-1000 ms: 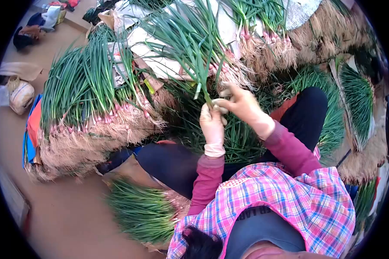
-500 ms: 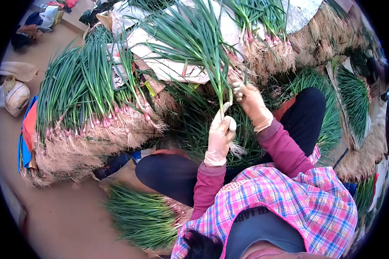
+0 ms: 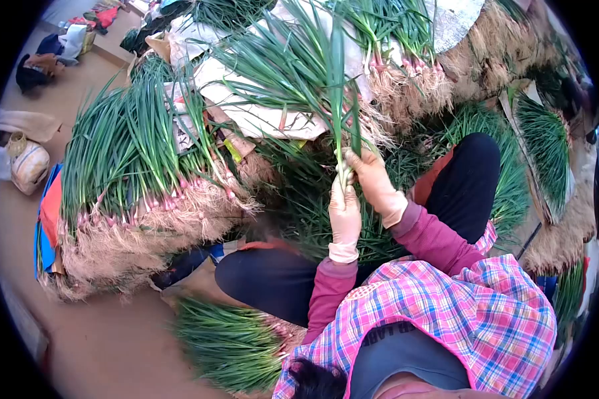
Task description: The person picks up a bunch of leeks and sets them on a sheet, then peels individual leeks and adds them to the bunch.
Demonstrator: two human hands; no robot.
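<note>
In the head view, my left hand [image 3: 345,219], in a pale glove, is closed around the lower stem of a spring onion [image 3: 338,126]. Its long green leaves point away from me, and its root end is hidden by my hands. My right hand [image 3: 379,183], gloved as well, presses against the left one. Its fingers are pinched on a leaf [image 3: 355,130] of the same plant. Just beyond my hands, a loose heap of spring onions [image 3: 279,56] lies on white sheeting [image 3: 246,93].
At the left, a thick row of spring onions [image 3: 133,146] shows pink bulbs and hanging roots. Another bundle [image 3: 233,339] lies by my leg. More bundles stand at the back [image 3: 406,40] and right [image 3: 542,146]. Leaf scraps [image 3: 299,213] fill the space between my legs.
My right hand has come down and left, against my left hand. My left hand has turned more upright, and the roots that dangled below it are out of sight.
</note>
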